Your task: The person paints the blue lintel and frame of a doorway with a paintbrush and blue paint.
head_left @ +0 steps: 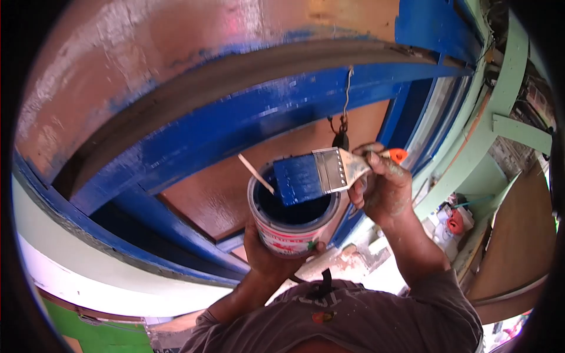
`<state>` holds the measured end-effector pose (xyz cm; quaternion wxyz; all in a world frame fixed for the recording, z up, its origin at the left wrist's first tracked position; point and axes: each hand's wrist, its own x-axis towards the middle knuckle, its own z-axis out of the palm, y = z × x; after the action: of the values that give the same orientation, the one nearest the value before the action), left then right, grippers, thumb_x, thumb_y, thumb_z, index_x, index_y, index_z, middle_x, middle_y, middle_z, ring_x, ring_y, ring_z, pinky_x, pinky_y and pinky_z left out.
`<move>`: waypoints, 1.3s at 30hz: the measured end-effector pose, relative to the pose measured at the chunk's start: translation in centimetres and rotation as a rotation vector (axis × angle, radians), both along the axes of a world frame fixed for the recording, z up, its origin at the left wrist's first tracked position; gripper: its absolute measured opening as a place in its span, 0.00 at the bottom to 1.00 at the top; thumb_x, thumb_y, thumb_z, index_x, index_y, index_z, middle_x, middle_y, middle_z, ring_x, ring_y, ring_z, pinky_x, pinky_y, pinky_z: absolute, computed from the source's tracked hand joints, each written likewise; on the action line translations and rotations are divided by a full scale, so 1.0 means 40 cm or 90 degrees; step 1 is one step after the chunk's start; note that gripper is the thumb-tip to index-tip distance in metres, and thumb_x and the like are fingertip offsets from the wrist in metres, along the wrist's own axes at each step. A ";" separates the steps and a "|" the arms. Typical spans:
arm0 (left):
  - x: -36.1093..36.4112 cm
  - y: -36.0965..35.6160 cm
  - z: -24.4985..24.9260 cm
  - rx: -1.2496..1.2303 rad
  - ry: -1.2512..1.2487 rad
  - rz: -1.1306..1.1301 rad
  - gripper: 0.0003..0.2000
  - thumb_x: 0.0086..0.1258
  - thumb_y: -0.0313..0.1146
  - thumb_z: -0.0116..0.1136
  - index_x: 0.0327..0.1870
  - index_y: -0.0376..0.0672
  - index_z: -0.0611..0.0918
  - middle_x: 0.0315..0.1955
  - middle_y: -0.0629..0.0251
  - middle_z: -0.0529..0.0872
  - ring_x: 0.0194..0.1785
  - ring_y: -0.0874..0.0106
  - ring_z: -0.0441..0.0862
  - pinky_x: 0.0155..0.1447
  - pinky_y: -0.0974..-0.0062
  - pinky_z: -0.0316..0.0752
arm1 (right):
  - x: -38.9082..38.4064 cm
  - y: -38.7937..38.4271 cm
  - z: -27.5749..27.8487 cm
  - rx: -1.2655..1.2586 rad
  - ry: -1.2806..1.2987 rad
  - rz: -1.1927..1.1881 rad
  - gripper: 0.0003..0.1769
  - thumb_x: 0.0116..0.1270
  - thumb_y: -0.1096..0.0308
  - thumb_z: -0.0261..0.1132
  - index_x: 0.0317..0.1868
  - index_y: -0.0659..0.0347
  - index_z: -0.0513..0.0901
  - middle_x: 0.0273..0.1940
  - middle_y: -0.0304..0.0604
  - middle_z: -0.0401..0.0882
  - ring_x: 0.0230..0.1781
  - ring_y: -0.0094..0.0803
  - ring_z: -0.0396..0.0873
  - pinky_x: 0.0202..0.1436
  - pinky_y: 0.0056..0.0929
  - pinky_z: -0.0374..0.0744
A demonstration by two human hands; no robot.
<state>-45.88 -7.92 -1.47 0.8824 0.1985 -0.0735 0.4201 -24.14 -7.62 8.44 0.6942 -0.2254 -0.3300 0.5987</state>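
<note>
A wide paintbrush with bristles coated in blue paint lies across the top of an open paint can. My right hand is closed round the brush's pale handle, whose orange end sticks out past the fingers. From below and the side, my left hand holds the can, its fingers wrapped round the lower part. Dark blue paint fills the inside of the can, and a thin wooden stick leans out over the rim at the left.
A blue-painted frame with brown panels curves across the view behind the can. A cord hangs from it. Pale green framing and a brown board stand at the right, near a cluttered shelf.
</note>
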 end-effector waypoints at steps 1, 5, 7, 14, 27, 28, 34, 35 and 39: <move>0.000 -0.004 0.008 -0.016 0.003 0.006 0.43 0.73 0.68 0.53 0.82 0.53 0.63 0.79 0.55 0.64 0.81 0.51 0.58 0.58 0.44 0.77 | 0.002 0.002 -0.003 0.019 0.014 0.018 0.15 0.71 0.61 0.70 0.50 0.63 0.83 0.25 0.47 0.85 0.17 0.35 0.82 0.19 0.30 0.78; -0.006 -0.016 0.036 -0.038 0.044 0.052 0.39 0.78 0.62 0.47 0.82 0.47 0.60 0.77 0.52 0.67 0.79 0.47 0.64 0.59 0.43 0.77 | -0.001 -0.005 0.033 0.064 0.087 0.081 0.14 0.70 0.62 0.71 0.51 0.59 0.83 0.33 0.47 0.88 0.23 0.35 0.87 0.26 0.31 0.86; -0.006 -0.015 0.028 -0.005 0.064 0.086 0.40 0.78 0.60 0.49 0.82 0.45 0.58 0.76 0.50 0.67 0.78 0.47 0.66 0.61 0.43 0.78 | -0.010 -0.002 0.068 0.102 0.087 0.075 0.17 0.70 0.61 0.71 0.54 0.60 0.82 0.34 0.48 0.88 0.25 0.37 0.87 0.28 0.33 0.87; -0.015 -0.011 0.017 -0.034 0.033 0.037 0.34 0.79 0.57 0.48 0.80 0.48 0.61 0.74 0.54 0.69 0.76 0.54 0.70 0.68 0.45 0.76 | -0.047 0.039 0.240 0.311 -0.017 -0.021 0.26 0.75 0.58 0.69 0.64 0.66 0.77 0.34 0.52 0.86 0.28 0.41 0.88 0.28 0.33 0.87; -0.048 -0.016 -0.025 -0.120 -0.038 -0.056 0.38 0.77 0.67 0.45 0.80 0.52 0.61 0.75 0.51 0.67 0.78 0.51 0.65 0.64 0.43 0.76 | -0.056 0.070 0.266 0.479 -0.137 -0.336 0.23 0.74 0.66 0.73 0.61 0.71 0.78 0.43 0.55 0.89 0.34 0.40 0.90 0.36 0.34 0.90; -0.047 -0.019 -0.017 -0.130 -0.049 -0.070 0.39 0.76 0.67 0.45 0.80 0.53 0.62 0.75 0.50 0.67 0.79 0.50 0.64 0.62 0.43 0.76 | -0.068 0.059 0.270 0.514 -0.186 -0.332 0.22 0.73 0.67 0.73 0.60 0.71 0.79 0.45 0.55 0.89 0.35 0.40 0.90 0.37 0.34 0.91; -0.043 -0.027 -0.006 -0.138 -0.058 -0.075 0.40 0.74 0.69 0.44 0.81 0.55 0.63 0.77 0.49 0.65 0.80 0.49 0.62 0.58 0.44 0.74 | -0.086 0.046 0.344 0.958 -0.774 -0.635 0.16 0.56 0.79 0.79 0.46 0.63 0.89 0.39 0.48 0.91 0.34 0.38 0.89 0.34 0.31 0.87; -0.044 -0.028 -0.006 -0.140 -0.059 -0.076 0.40 0.74 0.69 0.44 0.81 0.55 0.63 0.78 0.49 0.64 0.80 0.49 0.62 0.58 0.44 0.74 | -0.068 0.055 0.350 0.972 -0.790 -0.681 0.17 0.57 0.77 0.78 0.48 0.60 0.89 0.38 0.46 0.91 0.34 0.36 0.90 0.34 0.30 0.87; -0.051 -0.033 -0.011 -0.157 -0.055 -0.074 0.41 0.73 0.70 0.45 0.81 0.55 0.63 0.78 0.49 0.64 0.80 0.49 0.62 0.58 0.43 0.74 | 0.027 0.058 0.332 0.904 -0.836 -0.807 0.20 0.57 0.78 0.78 0.52 0.62 0.90 0.38 0.47 0.91 0.33 0.37 0.88 0.32 0.31 0.84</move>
<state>-47.92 -9.22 -1.93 0.9191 0.0658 -0.0709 0.3820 -23.06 -5.29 21.71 0.5350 -0.1773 -0.7172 -0.4099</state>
